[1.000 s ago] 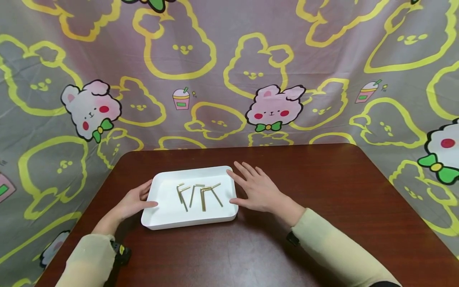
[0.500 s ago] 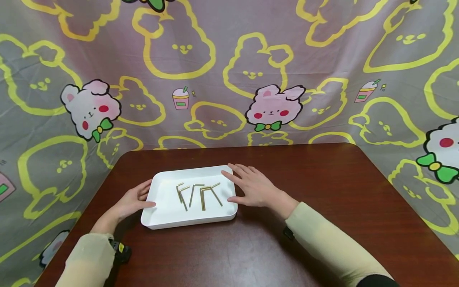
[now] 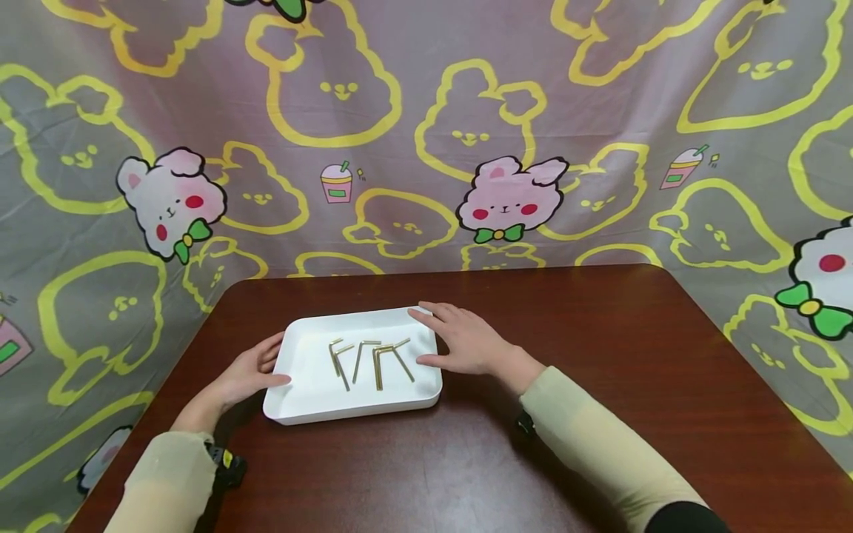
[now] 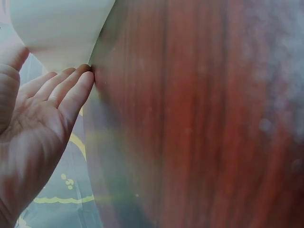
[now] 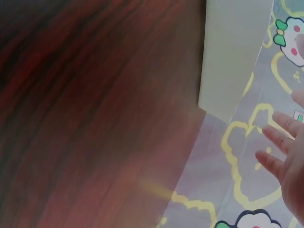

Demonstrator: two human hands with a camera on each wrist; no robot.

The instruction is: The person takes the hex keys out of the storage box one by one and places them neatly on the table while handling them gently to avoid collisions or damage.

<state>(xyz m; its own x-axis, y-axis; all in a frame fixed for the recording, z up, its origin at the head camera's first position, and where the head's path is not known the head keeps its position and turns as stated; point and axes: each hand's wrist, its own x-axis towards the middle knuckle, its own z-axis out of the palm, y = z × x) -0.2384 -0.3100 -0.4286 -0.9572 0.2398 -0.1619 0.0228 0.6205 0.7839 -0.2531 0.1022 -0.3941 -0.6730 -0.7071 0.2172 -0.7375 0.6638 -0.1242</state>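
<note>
A shallow white tray (image 3: 313,403) lies on the table, holding several brass-coloured L-shaped hex keys (image 3: 378,369). At its left end my left hand (image 3: 243,379) grips it, the thumb over the rim and the fingers against the outer wall. In the left wrist view those fingers (image 4: 78,90) touch the wall of the tray (image 4: 61,33). Over the tray's right end hovers my right hand (image 3: 469,340), its fingers spread and fairly straight. The right wrist view shows its fingers (image 5: 280,137) apart from the tray wall (image 5: 232,57).
The dark reddish-brown wooden table (image 3: 600,355) reaches out to the right of the tray and in front of it. A patterned curtain (image 3: 400,111) with cartoon bears and rabbits stands behind the table and along both sides.
My right hand has moved left, from beside the tray's right end to over its right rim. The left hand, the tray and the hex keys have stayed in place.
</note>
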